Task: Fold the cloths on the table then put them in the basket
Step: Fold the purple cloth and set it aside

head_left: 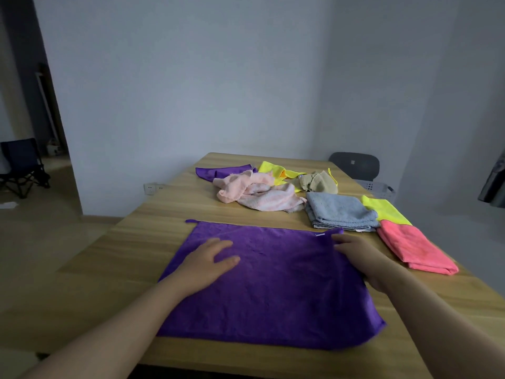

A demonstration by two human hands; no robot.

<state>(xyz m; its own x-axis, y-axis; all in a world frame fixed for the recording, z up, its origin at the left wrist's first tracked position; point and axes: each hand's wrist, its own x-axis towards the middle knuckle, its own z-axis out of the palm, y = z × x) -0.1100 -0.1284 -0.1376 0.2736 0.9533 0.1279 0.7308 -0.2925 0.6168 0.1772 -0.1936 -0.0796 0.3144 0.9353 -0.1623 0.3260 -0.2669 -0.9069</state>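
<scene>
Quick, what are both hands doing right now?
Left hand: open, flat on the purple cloth.
Right hand: pinching the purple cloth's far corner.

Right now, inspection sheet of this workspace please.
Surface: wooden table.
Job's things: purple cloth spread flat up front; blue cloth, yellow cloth, coral cloth folded at right; grey basket beyond the far right edge.
Clutter: unfolded pile at the back.
Hands: left hand flat on purple cloth; right hand at its far right corner, grip unclear.
Cables: nothing seen.
Surroundings: dark chair behind basket, folding chair far left, wall socket.
</scene>
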